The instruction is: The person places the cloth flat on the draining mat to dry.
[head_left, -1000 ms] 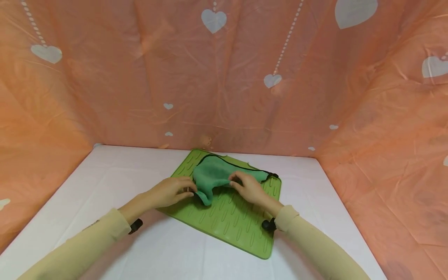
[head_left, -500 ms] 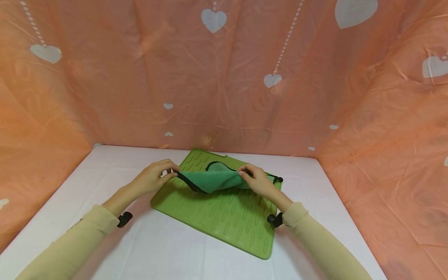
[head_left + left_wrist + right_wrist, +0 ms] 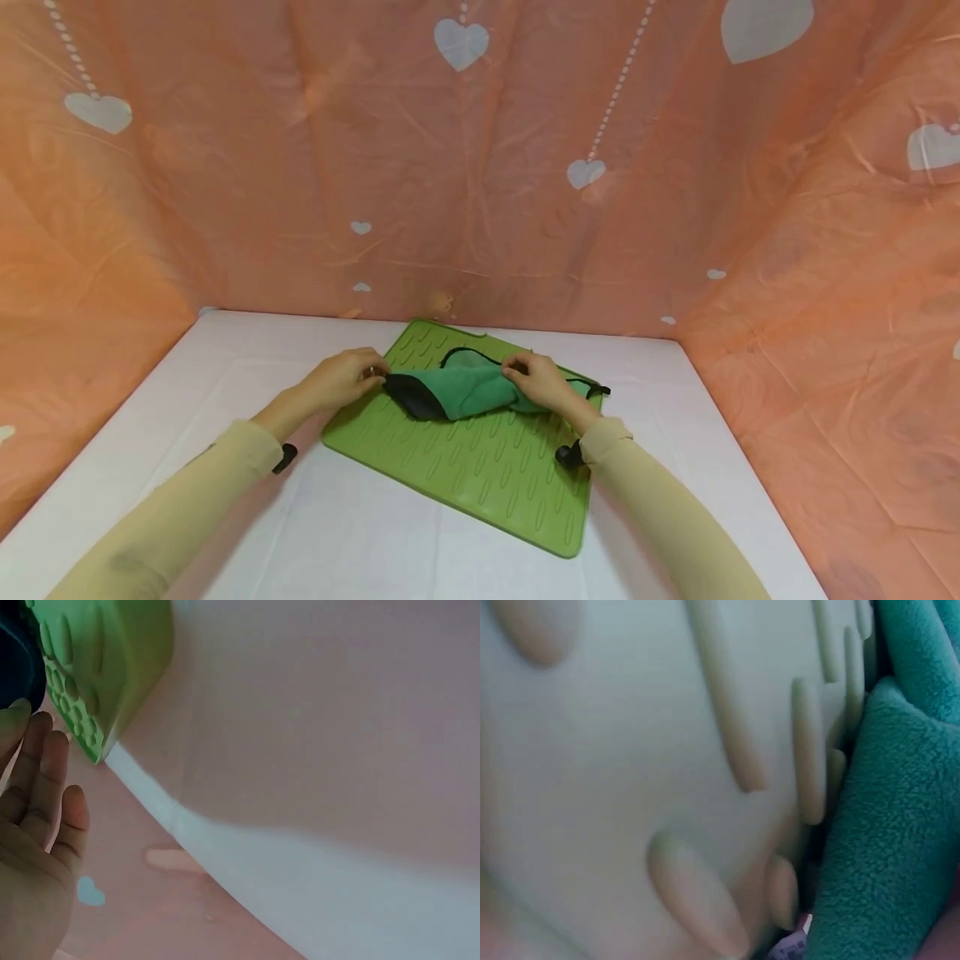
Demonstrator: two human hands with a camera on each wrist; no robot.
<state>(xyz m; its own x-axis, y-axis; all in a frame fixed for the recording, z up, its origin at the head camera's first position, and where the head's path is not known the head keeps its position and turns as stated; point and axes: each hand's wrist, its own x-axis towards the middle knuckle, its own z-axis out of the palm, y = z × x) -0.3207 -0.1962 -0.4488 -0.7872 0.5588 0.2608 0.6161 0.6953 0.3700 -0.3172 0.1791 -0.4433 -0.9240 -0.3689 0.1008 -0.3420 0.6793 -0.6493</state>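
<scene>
A green fleece cloth piece (image 3: 476, 392) with black edging, a dark inner side and a black cord-like end (image 3: 597, 389) lies bunched over a ribbed green mat (image 3: 480, 475). At its left end, my left hand (image 3: 347, 379) pinches the black edge between thumb and fingertips. The left wrist view shows that hand (image 3: 34, 840) holding the dark edge (image 3: 26, 664), its other fingers loosely extended. My right hand (image 3: 542, 382) pinches the upper fold right of the middle. In the right wrist view the fleece (image 3: 892, 817) hangs beside the mat's ridges (image 3: 810, 750); the fingertips are hidden there.
The mat lies at an angle on a white-covered table (image 3: 337, 533). Orange sheeting with pale hearts (image 3: 480, 208) rises behind the table and along both sides. Black wrist straps (image 3: 572, 456) show at the cuffs.
My left hand has moved left and up, drawing the fleece's left end out sideways and turning its black side into view. My right hand keeps its pinch, having shifted slightly right, then back.
</scene>
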